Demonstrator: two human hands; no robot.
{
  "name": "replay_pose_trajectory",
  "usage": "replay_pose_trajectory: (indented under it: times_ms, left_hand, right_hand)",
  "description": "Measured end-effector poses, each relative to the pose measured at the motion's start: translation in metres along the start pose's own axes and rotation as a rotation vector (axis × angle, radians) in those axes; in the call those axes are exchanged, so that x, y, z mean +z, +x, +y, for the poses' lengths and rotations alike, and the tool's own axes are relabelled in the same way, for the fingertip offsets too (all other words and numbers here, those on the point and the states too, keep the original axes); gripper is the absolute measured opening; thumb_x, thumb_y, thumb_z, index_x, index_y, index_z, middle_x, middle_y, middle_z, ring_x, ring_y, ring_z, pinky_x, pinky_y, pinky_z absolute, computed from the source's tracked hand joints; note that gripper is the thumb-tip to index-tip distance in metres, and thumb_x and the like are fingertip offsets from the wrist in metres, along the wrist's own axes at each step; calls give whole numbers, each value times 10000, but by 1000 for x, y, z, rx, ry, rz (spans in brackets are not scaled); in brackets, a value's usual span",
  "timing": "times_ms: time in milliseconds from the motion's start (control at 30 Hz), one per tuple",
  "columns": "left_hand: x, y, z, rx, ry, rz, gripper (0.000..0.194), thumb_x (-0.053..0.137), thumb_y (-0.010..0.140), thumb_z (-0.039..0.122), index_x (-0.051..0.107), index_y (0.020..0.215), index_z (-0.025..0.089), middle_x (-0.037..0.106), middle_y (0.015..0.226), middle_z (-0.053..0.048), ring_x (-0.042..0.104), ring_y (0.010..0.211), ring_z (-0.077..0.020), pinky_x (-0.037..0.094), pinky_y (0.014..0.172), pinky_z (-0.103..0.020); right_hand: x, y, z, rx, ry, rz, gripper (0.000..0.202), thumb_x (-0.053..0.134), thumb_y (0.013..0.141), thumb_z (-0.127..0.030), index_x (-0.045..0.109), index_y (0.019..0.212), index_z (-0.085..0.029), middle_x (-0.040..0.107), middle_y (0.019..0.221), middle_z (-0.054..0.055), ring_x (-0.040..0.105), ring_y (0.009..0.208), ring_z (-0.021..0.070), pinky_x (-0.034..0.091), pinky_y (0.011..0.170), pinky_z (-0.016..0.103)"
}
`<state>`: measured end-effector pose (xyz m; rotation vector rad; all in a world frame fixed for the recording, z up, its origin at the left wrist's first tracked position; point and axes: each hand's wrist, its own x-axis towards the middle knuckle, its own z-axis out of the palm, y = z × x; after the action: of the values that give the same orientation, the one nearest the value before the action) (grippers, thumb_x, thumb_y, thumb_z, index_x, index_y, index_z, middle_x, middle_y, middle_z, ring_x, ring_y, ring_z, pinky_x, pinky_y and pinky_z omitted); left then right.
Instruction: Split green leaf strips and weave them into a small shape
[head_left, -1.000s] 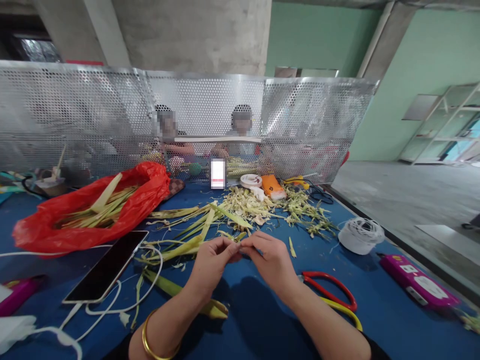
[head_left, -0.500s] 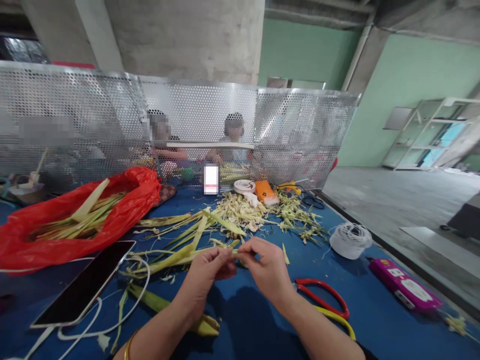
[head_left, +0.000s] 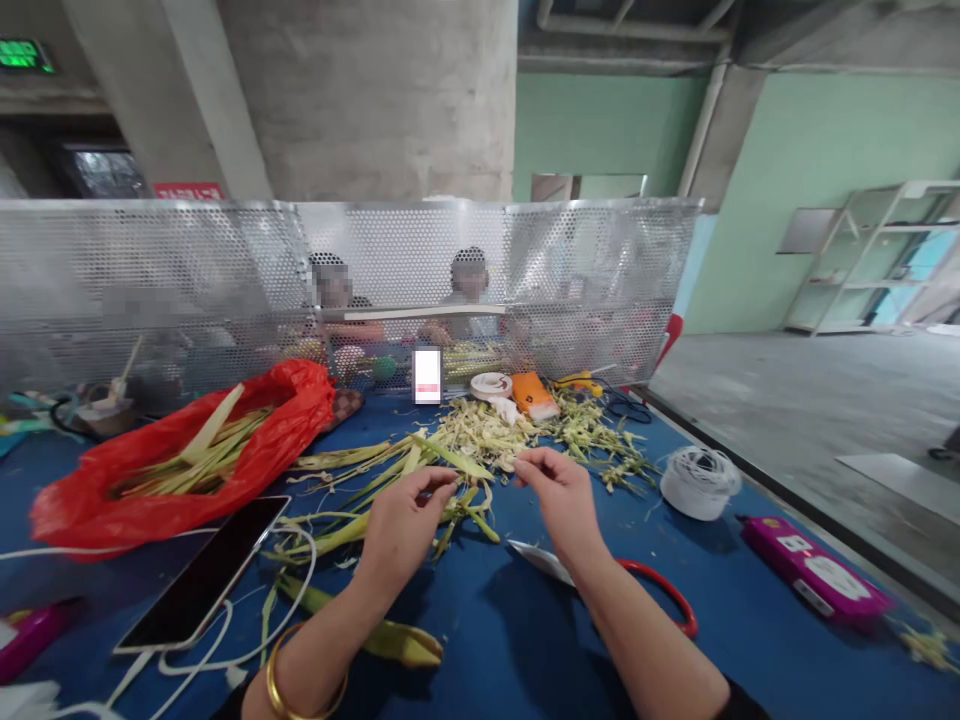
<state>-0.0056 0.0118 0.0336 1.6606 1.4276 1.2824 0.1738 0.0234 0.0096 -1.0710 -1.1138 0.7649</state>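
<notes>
Left hand (head_left: 405, 520), right hand (head_left: 561, 498), both narrowed near the leaves (head_left: 484, 524); any hold, I can't tell! Scissors (head_left: 541, 561) lie under the right forearm (head_left: 637, 615), likely for easy reach.

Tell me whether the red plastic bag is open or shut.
Open: the red plastic bag gapes upward, showing long leaf strips inside.

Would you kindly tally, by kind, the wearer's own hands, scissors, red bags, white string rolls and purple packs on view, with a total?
Left hand and right hand: 2
Scissors: 1
Red bag: 1
White string roll: 1
Purple packs: 2 (one partly out of frame)
Total: 7
</notes>
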Motion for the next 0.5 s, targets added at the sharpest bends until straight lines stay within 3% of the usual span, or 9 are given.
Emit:
replay_pose_trajectory:
  times_ms: [100, 167, 300, 500]
  left_hand:
    - [10, -6, 11, -139, -156, -112, 244, 738, 653, 386, 778, 809, 203, 752, 794, -44, 652, 756, -212, 476, 692, -251]
    - [16, -8, 12, -257, -287, -159, 287, 755, 631, 419, 778, 804, 191, 753, 777, -50, 655, 752, -204, 489, 691, -251]
    - [22, -9, 1, -438, -538, -124, 286, 819, 548, 385, 760, 733, 175, 746, 748, -51, 664, 733, -185, 512, 725, -262]
    - [27, -14, -11, -552, -709, -170, 347, 823, 556, 394, 734, 765, 132, 743, 790, -102, 685, 782, -207, 519, 778, -301]
  right_hand:
    - [6, -8, -2, -99, -80, -80, 114, 621, 730, -237, 657, 644, -172, 596, 539, -15, 539, 536, 132, 441, 557, 244]
    - [10, -15, -2, -265, -211, -105, 139, 597, 774, -210, 663, 653, -189, 623, 611, -4, 554, 590, 131, 436, 578, 235]
    - [17, -26, 2, -559, -522, -119, 185, 533, 872, -195, 683, 767, -220, 675, 762, 21, 590, 709, 137, 418, 684, 252]
    - [18, -32, 7, -648, -664, -61, 199, 504, 896, -181, 666, 785, -215, 665, 766, 26, 585, 717, 144, 385, 687, 271]
